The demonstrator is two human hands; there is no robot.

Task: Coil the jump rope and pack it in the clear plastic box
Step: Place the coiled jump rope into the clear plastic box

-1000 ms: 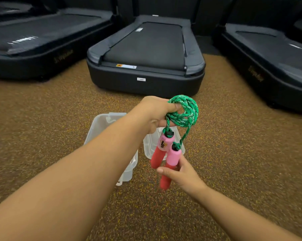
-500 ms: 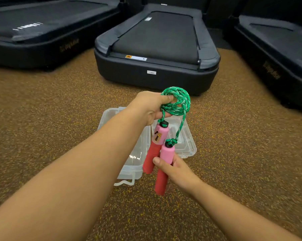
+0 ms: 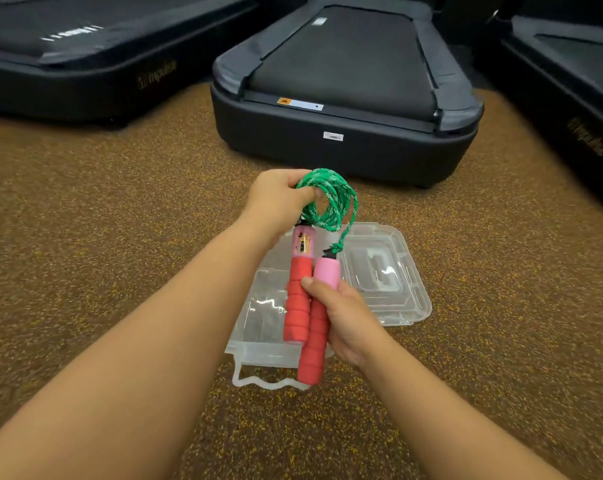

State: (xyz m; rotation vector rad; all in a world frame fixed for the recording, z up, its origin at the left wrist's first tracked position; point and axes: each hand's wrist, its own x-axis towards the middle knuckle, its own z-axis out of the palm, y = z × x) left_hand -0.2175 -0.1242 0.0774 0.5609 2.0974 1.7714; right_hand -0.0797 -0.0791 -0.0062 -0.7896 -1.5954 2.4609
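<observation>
The jump rope's green cord is wound into a small coil, pinched at its top by my left hand. Two pink-and-red foam handles hang side by side below the coil. My right hand grips the right handle from the side, thumb across its pink part. Directly beneath, on the floor, stands the open clear plastic box, partly hidden by my left forearm and the handles. Its clear lid lies flat to the box's right.
Speckled brown rubber floor surrounds the box. A dark treadmill deck sits just beyond the box; another treadmill stands at the back left and a third at the right edge.
Both hands have carried the coiled rope lower, over the open box. The handles now hang closer together, and my view has tilted down so the box and lid show fully.
</observation>
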